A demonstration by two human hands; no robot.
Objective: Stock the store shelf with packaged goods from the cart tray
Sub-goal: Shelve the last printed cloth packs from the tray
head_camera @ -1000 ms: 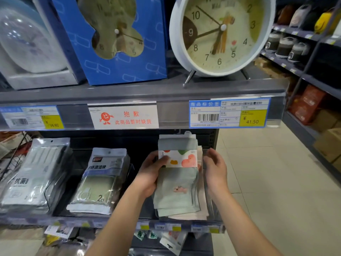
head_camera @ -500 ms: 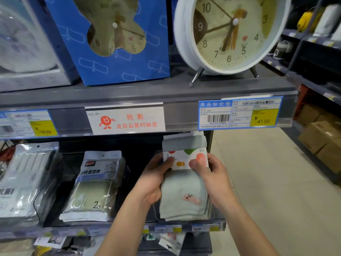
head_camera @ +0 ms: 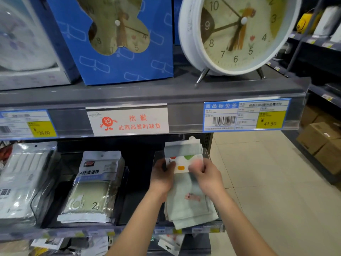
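Head view records both bare hands on a pale green folded towel pack with a white printed paper band [head_camera: 186, 202], which lies in the right-end compartment of the grey metal lower shelf [head_camera: 114, 232], leaning back with its hanger tab just under the upper shelf edge. Left hand [head_camera: 162, 179] holds the left edge of the band, thumb on its face and fingers hidden behind the pack. Right hand [head_camera: 207, 177] pinches the band from the right, fingertips [head_camera: 196, 166] pressed on the printed card; motion blur hides finer detail. More folded cloth lies beneath the held pack, its lower edge reaching the shelf's front rail. Left of the pack, across a gap, stands a clear bag of pale green cleaning cloths with a white label [head_camera: 92, 189], and further left a larger clear bag of white cloths [head_camera: 22, 182]. Above the pack, the shelf edge carries a white out-of-stock card with red print [head_camera: 127, 121] and a blue and yellow price tag marked 41.50 [head_camera: 246, 114]. A round white alarm clock [head_camera: 238, 32] stands above that tag
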